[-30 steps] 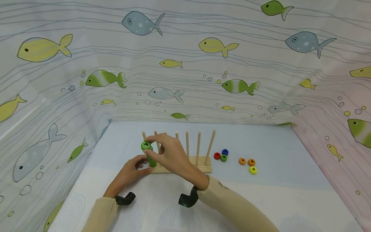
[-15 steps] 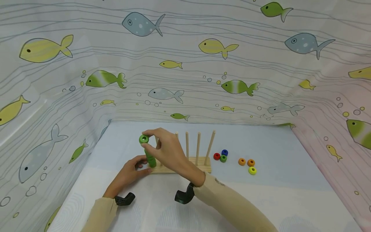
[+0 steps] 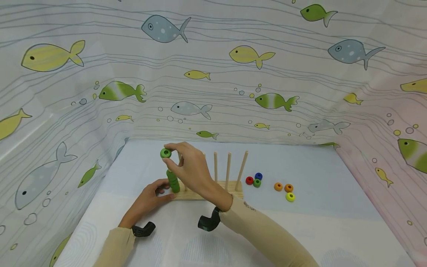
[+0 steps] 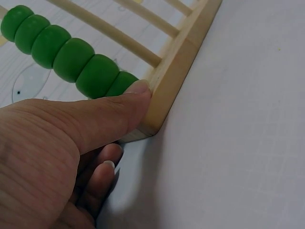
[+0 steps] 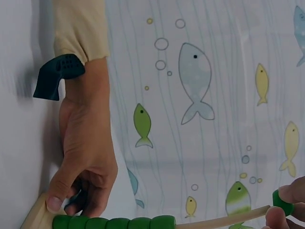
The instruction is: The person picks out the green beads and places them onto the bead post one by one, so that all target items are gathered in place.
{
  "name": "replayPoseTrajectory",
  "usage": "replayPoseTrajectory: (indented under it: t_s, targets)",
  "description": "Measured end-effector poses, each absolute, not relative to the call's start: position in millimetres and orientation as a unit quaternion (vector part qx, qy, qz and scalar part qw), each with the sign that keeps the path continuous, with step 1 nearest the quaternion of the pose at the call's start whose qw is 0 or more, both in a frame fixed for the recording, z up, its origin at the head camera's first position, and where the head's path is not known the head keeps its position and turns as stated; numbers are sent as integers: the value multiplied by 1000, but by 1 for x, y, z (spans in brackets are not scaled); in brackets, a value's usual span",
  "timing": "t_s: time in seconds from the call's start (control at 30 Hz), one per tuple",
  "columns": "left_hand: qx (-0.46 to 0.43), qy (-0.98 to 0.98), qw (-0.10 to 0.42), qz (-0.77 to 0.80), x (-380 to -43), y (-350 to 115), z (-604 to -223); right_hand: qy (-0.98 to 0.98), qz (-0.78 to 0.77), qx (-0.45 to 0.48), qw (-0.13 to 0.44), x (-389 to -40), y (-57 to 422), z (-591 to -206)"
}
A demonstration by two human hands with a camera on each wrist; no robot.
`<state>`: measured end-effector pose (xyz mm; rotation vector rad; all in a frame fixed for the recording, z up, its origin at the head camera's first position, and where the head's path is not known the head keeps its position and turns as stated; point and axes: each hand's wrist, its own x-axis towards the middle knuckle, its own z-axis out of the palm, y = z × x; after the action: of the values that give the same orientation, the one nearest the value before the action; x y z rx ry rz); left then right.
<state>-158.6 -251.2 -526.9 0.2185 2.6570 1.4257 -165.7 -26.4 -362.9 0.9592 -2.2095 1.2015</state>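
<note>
My right hand [image 3: 193, 167] pinches a green bead [image 3: 165, 153] between thumb and fingers. In the right wrist view the bead is right at the tip of the end peg [image 5: 224, 222]. Lower on that peg sits a stack of several green beads [image 4: 74, 59]. My left hand [image 3: 151, 198] holds the left end of the wooden peg rack [image 4: 178, 71], thumb pressed on its top beside the lowest bead. Its other fingers curl by the rack's end. In the head view my right hand hides part of the rack and some pegs.
Right of the rack, a red bead [image 3: 249, 180], a blue bead [image 3: 258, 176] and a green bead [image 3: 257, 183] lie grouped. Farther right are two orange beads [image 3: 288, 188] and a yellow bead [image 3: 290, 197]. Upright pegs [image 3: 228, 170] rise from the rack. A fish-print curtain [image 3: 220, 85] surrounds the table.
My right hand has risen with the green bead, from just over the stack up to the peg's tip. The left hand has stayed on the rack's end.
</note>
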Motion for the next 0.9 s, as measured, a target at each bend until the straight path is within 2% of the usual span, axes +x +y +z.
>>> replayPoseTrajectory:
  t_s: [0.6,0.9]
  targets:
    - [75,883,51,461,-159,-251,-529,-823,413,322,220,-169,-32,-362]
    - [78,880,58,466,-158,-251,-528,-792,445,351,227,-167,-28,-365]
